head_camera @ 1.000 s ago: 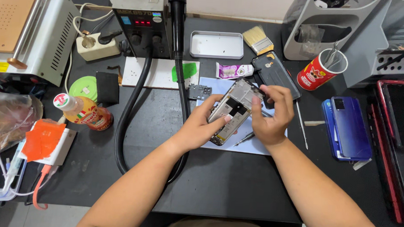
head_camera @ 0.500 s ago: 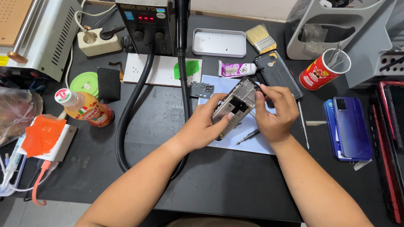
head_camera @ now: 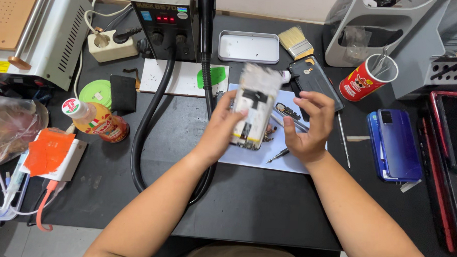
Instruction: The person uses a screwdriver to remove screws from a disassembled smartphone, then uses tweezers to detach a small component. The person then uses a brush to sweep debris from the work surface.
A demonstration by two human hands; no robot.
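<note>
Now the left hand (head_camera: 223, 128) grips the opened phone (head_camera: 255, 106); the right hand (head_camera: 309, 126) hovers open beside it.

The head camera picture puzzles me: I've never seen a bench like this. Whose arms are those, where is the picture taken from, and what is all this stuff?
There is no machine here: a person works with two bare hands, and the camera sits on that person's head, looking down at a black workbench. The left hand holds an opened phone lifted above a pale blue mat, its inner parts showing, though blurred. The right hand is beside it, fingers spread, holding nothing that I can see. On the mat lies a small screwdriver. Farther back stand a hot-air station with a black hose, a metal tray and a brush. To the right are a red cup with tools in it and a blue phone; to the left, a bottle.
</note>
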